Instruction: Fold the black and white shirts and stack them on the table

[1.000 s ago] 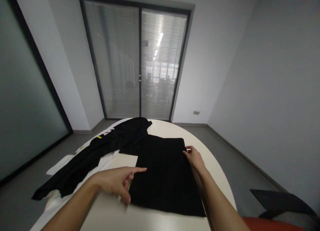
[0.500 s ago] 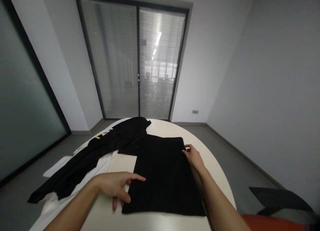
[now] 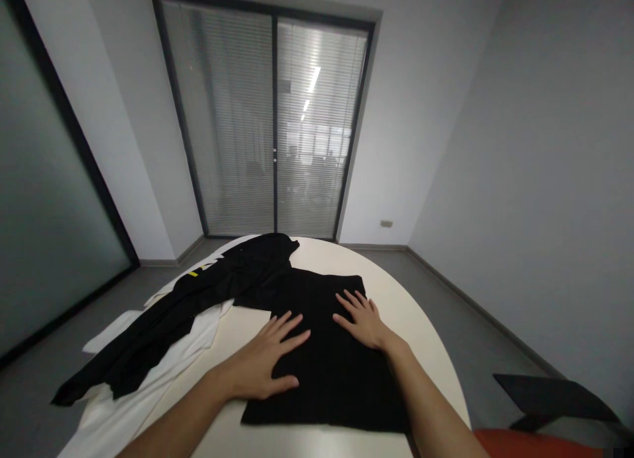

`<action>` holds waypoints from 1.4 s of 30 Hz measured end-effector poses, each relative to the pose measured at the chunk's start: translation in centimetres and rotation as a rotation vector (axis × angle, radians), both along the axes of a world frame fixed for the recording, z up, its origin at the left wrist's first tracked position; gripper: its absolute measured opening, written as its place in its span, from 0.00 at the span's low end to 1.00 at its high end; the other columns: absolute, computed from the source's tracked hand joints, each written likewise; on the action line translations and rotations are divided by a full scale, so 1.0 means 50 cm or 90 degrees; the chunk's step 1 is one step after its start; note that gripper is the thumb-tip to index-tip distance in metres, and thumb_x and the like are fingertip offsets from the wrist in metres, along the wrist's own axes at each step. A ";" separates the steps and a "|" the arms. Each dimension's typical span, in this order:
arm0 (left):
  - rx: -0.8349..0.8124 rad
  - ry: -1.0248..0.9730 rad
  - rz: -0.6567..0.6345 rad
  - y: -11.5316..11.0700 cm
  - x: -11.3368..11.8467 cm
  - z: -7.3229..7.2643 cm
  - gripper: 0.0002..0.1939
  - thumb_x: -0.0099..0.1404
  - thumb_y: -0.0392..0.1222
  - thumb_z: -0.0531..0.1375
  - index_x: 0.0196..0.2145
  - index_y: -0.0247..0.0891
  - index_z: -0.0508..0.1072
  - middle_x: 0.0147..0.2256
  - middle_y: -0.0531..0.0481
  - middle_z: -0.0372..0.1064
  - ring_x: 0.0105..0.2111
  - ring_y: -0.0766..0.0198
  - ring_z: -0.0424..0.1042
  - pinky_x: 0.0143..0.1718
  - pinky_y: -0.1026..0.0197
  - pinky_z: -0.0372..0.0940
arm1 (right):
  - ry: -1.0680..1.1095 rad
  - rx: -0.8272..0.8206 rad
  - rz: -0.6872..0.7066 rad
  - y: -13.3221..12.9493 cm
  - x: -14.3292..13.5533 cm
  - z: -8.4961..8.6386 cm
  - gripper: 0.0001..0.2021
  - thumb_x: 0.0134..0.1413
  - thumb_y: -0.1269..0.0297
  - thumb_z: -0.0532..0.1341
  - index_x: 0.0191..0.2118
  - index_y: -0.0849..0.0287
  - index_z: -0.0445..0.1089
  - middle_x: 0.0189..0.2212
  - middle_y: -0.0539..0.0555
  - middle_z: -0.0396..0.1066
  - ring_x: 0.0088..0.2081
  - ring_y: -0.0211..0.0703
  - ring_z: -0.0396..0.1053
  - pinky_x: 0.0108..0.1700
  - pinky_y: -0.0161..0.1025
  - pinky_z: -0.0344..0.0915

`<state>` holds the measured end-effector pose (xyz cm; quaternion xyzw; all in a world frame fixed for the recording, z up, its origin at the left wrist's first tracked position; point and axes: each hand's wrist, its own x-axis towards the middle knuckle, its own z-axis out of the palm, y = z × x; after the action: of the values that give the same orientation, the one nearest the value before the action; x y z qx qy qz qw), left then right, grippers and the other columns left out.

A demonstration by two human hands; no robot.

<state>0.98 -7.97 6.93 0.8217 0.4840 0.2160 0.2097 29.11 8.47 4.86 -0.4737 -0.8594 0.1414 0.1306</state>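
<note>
A black skirt-like garment (image 3: pixel 331 385) lies spread flat on the pale round table (image 3: pixel 421 332), its narrower end away from me. On its left side rests my left hand (image 3: pixel 262 359), fingers spread, with nothing held. My right hand (image 3: pixel 364 320) lies with fingers apart on the upper right part of the same cloth. A black long-sleeved garment (image 3: pixel 218 279) is heaped to the left and meets the flat cloth's upper left corner. White cloth (image 3: pixel 116 415) shows beneath and beside it.
At the lower right, beyond the table's edge, stands a chair with a black back part (image 3: pixel 555 397) and a red seat (image 3: pixel 529 443). Glass doors with blinds (image 3: pixel 317 180) are behind the table. A grey wall rises on the right.
My left hand has moved right onto the black cloth and spread its fingers. My right hand has left the cloth's right edge and now lies flat on top, further inward.
</note>
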 end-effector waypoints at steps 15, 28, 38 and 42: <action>-0.088 0.098 0.010 -0.003 -0.018 -0.019 0.54 0.49 0.66 0.68 0.68 0.55 0.51 0.71 0.45 0.33 0.69 0.35 0.28 0.64 0.29 0.34 | 0.018 -0.039 -0.180 0.042 0.013 -0.055 0.33 0.62 0.39 0.51 0.67 0.48 0.57 0.68 0.62 0.50 0.70 0.62 0.40 0.66 0.65 0.38; -0.052 -0.353 0.436 0.176 -0.063 -0.076 0.23 0.60 0.46 0.63 0.51 0.35 0.74 0.45 0.41 0.75 0.41 0.53 0.75 0.49 0.54 0.65 | 0.583 -0.217 -0.184 0.132 0.041 -0.069 0.32 0.51 0.65 0.62 0.62 0.55 0.56 0.42 0.57 0.77 0.43 0.48 0.76 0.43 0.44 0.73; -0.299 -0.652 0.478 0.248 -0.067 -0.034 0.13 0.59 0.43 0.65 0.40 0.33 0.75 0.26 0.54 0.66 0.15 0.75 0.59 0.13 0.72 0.48 | 0.659 -0.242 -0.099 0.119 0.042 -0.049 0.24 0.43 0.66 0.66 0.50 0.58 0.70 0.36 0.54 0.78 0.36 0.43 0.75 0.37 0.37 0.70; -0.393 -0.770 0.476 0.249 -0.062 -0.014 0.13 0.62 0.38 0.65 0.44 0.33 0.70 0.36 0.47 0.65 0.21 0.72 0.71 0.13 0.74 0.55 | 0.681 -0.259 -0.172 0.115 0.035 -0.042 0.25 0.44 0.66 0.67 0.52 0.58 0.66 0.32 0.53 0.78 0.32 0.44 0.76 0.34 0.37 0.71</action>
<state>-2.13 4.49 6.21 0.2469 0.5687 0.5388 0.5704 30.88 14.23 2.77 -0.4576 -0.5616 0.5052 0.4691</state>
